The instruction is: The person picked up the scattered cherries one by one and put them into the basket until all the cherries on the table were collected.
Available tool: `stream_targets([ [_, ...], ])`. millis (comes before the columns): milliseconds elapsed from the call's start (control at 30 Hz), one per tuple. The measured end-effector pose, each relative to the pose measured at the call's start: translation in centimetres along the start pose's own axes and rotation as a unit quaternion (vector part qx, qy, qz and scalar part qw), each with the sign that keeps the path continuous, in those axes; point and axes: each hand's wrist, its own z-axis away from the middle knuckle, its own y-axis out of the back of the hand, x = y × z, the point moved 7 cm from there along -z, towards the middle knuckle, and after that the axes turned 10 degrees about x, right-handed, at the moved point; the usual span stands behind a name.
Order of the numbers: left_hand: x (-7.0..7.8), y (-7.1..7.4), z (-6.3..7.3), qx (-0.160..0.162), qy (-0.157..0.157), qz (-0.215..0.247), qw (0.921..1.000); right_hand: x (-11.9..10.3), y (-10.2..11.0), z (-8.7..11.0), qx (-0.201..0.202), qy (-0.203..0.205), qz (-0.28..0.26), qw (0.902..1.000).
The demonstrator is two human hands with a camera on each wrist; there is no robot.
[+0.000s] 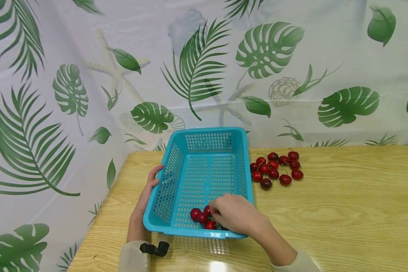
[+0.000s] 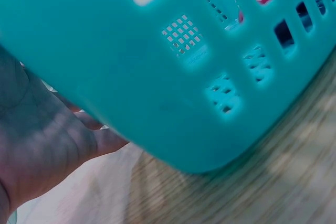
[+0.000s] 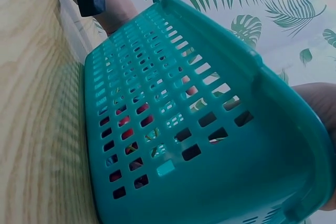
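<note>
A turquoise plastic basket (image 1: 205, 231) with perforated walls stands on the wooden table. My left hand (image 1: 145, 202) lies along the outside of its left wall, fingertips at the rim. In the left wrist view, the palm of my left hand (image 2: 47, 129) faces that wall, fingers partly hidden behind it. My right hand (image 1: 236, 213) reaches over the near right corner into the basket, fingers bent down. Several red cherries (image 1: 202, 218) lie beside it at the near end. One cherry (image 1: 207, 210) is right at the fingertips; I cannot tell whether it is held.
More red and dark cherries (image 1: 273, 173), some with stems, lie in a loose group on the table (image 1: 343, 200) right of the basket. A white leaf-print sheet (image 1: 204, 75) hangs behind and left of the table. A black wrist device (image 1: 155, 249) sits at my left cuff.
</note>
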Motion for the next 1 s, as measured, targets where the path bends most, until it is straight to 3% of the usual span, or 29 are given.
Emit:
stream_targets([
  [500,0.00,0.08,0.00,0.013,0.018,0.008,0.9997,-0.26,0.67,-0.29,0.054,-0.003,0.009,0.9985],
  [1000,-0.28,0.06,-0.15,0.014,0.011,0.000,0.9998,0.14,-0.08,0.14,0.010,-0.023,0.033,0.9992],
])
